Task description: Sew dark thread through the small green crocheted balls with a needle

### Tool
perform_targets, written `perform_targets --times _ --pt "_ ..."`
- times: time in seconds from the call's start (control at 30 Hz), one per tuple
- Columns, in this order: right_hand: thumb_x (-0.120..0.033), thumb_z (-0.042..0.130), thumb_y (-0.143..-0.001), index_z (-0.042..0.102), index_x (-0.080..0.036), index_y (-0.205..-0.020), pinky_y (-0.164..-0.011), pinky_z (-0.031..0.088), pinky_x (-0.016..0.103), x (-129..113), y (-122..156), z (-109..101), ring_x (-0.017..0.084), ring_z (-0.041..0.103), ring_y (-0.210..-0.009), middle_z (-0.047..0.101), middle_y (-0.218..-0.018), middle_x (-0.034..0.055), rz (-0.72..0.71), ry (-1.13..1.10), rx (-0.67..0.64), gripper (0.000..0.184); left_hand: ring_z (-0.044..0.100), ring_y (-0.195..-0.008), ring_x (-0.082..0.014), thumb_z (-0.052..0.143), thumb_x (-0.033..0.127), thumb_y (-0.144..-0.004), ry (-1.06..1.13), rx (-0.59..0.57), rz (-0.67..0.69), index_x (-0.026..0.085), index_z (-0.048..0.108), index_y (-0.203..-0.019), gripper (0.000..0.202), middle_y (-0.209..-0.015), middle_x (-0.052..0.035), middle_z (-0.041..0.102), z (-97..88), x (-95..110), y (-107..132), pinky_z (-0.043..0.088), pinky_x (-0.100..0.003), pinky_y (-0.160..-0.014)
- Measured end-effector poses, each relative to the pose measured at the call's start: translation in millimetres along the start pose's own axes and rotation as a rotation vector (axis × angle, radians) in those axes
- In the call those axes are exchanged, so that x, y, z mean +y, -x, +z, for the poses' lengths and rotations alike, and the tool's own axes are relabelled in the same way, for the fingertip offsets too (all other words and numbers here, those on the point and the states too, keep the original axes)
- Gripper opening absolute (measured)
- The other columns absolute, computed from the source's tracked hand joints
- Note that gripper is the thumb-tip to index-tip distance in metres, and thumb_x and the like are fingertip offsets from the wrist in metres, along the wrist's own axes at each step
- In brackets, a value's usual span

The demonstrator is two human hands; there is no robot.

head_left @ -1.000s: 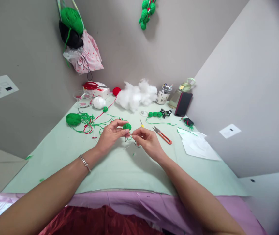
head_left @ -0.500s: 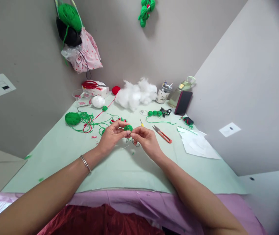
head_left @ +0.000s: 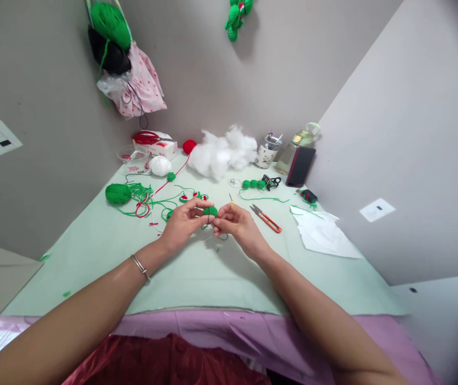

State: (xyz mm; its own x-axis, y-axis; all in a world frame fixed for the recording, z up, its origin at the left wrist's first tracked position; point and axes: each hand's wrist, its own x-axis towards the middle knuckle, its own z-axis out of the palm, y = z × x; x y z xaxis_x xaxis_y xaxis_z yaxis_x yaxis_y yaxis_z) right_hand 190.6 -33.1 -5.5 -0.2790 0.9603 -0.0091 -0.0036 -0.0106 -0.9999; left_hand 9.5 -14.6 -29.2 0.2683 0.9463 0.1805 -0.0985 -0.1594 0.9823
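My left hand (head_left: 183,222) pinches a small green crocheted piece (head_left: 210,211) between thumb and fingers above the middle of the table. Close beside it, my right hand (head_left: 237,224) has thumb and fingertips closed at the piece's right side. A dark thread (head_left: 224,237) loops below the right fingertips; whether a needle is there is too small to tell. Behind the hands lie small red, white and green crocheted bits (head_left: 197,196). Orange-handled thread snips (head_left: 267,219) rest to the right of my right hand.
White stuffing (head_left: 223,153) is heaped at the back. Green yarn (head_left: 118,194) with loose strands lies at left, near a white yarn ball (head_left: 160,166). A phone (head_left: 301,167) leans against a bottle (head_left: 287,160) at back right. White paper (head_left: 325,235) lies at right.
The green piece has turned slightly in my left fingers, and the dark thread now crosses its front. My right fingertips have shifted a little, and the thread loop hangs differently.
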Motion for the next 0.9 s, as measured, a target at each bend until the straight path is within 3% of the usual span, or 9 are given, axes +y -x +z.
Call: perform_targets --times 0.2,0.3,0.43,0.53,0.63,0.73,0.8,0.9 --pt "-0.031 0.066 -0.086 0.068 -0.02 -0.082 -0.082 0.045 0.034 -15.6 4.3 -9.8 0.019 0.06 -0.084 0.068 -0.087 0.0054 -0.322 0.556 0.202 0.012 0.062 -0.08 -0.0151 0.077 0.033 -0.077 -0.035 -0.045 0.003 0.02 0.07 -0.103 0.03 -0.096 -0.0033 0.068 1.7 0.8 0.9 0.049 -0.031 -0.077" --pt "-0.029 0.066 -0.084 0.069 -0.019 -0.079 -0.077 0.045 0.031 -16.5 4.2 -8.4 0.017 0.059 -0.078 0.066 -0.08 0.0036 -0.316 0.499 0.155 0.011 0.06 -0.084 -0.0155 0.077 0.031 -0.076 -0.044 -0.071 0.015 0.018 0.07 -0.101 0.03 -0.099 -0.0043 0.067 3.7 0.7 0.8 0.049 -0.031 -0.08" --pt "-0.024 0.066 -0.077 0.067 -0.017 -0.072 -0.069 0.043 0.028 -12.4 -0.2 -8.3 0.014 0.055 -0.069 0.063 -0.071 -0.0003 -0.179 0.38 0.099 0.009 0.061 -0.082 -0.0158 0.078 0.031 -0.074 -0.052 -0.152 -0.05 0.015 0.069 -0.1 0.031 -0.092 -0.0044 0.067 3.8 -0.5 0.6 0.048 -0.03 -0.077" --pt "-0.021 0.065 -0.073 0.064 -0.017 -0.068 -0.064 0.042 0.024 -12.5 -7.3 -19.0 0.01 0.052 -0.065 0.06 -0.068 -0.0025 -0.15 0.161 0.195 0.006 0.059 -0.074 -0.0138 0.077 0.032 -0.075 -0.078 -0.194 -0.097 0.016 0.069 -0.102 0.033 -0.087 -0.0029 0.066 3.8 1.8 1.5 0.046 -0.028 -0.07" --pt "-0.023 0.068 -0.072 0.061 -0.019 -0.074 -0.061 0.044 0.021 -18.5 -15.0 -42.8 0.011 0.058 -0.072 0.065 -0.08 -0.0011 -0.148 -0.191 0.367 0.009 0.059 -0.076 -0.0143 0.077 0.032 -0.075 -0.09 -0.214 -0.126 0.016 0.069 -0.102 0.032 -0.088 -0.0037 0.066 4.3 5.3 2.6 0.046 -0.028 -0.069" --pt "-0.026 0.07 -0.074 0.054 -0.021 -0.079 -0.05 0.04 0.02 -25.4 -19.2 -79.8 0.009 0.056 -0.062 0.06 -0.073 -0.0027 -0.057 -0.448 0.386 0.018 0.06 -0.078 -0.0153 0.075 0.031 -0.076 -0.083 -0.234 -0.139 0.017 0.068 -0.103 0.031 -0.088 -0.0043 0.067 3.4 6.4 2.6 0.046 -0.029 -0.07" --pt "-0.025 0.069 -0.079 0.049 -0.022 -0.075 -0.042 0.03 0.021 -26.5 -18.9 -112.5 0.006 0.039 -0.048 0.045 -0.061 -0.0058 -0.055 -0.445 0.328 0.021 0.059 -0.078 -0.015 0.074 0.03 -0.076 -0.08 -0.238 -0.129 0.017 0.068 -0.103 0.03 -0.088 -0.0041 0.066 1.6 6.2 2.0 0.046 -0.028 -0.07" --pt "-0.026 0.072 -0.08 0.04 -0.024 -0.068 -0.04 0.02 0.026 -21.7 -15.4 -169.1 0.007 0.019 -0.043 0.031 -0.055 -0.0069 -0.209 -0.317 0.324 0.034 0.057 -0.078 -0.0138 0.073 0.028 -0.077 -0.065 -0.233 -0.109 0.017 0.067 -0.102 0.028 -0.087 -0.0025 0.063 -1.5 6.8 0.5 0.046 -0.028 -0.072"
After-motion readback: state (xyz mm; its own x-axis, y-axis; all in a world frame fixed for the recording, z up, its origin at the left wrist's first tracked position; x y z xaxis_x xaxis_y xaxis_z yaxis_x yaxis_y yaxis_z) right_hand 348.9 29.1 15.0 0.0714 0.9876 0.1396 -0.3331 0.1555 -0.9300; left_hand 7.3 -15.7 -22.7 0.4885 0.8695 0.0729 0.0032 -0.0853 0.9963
